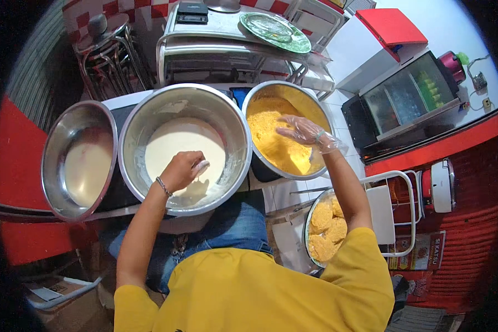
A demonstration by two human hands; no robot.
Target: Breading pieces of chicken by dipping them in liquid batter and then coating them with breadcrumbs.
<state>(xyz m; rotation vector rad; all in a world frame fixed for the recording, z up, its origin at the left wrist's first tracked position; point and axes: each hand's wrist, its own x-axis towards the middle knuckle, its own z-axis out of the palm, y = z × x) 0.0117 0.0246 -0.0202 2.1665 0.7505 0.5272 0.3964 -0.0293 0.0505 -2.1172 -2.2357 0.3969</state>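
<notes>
A large steel basin (126, 166) of pale, creamy batter (182, 137) stands in front of me. Over the batter hangs my left hand (187, 168), its fingers curled and the tips coated white; whether they pinch anything I cannot tell. To its right is a steel bowl (253, 93) of yellow-orange crumbs (267, 128). My right hand (301, 129), in a clear plastic glove, is above the crumbs with its fingers apart and nothing seen in it. On the left, a steel basin (50, 166) holds thin, cloudy liquid (89, 166).
Crumb-coated pieces (327, 224) lie on a plate low at the right, below my right forearm. A white metal chair (411, 195) is beyond. Across from me, a table (228, 36) bears a green-rimmed platter (301, 41) and a black digital scale (192, 13).
</notes>
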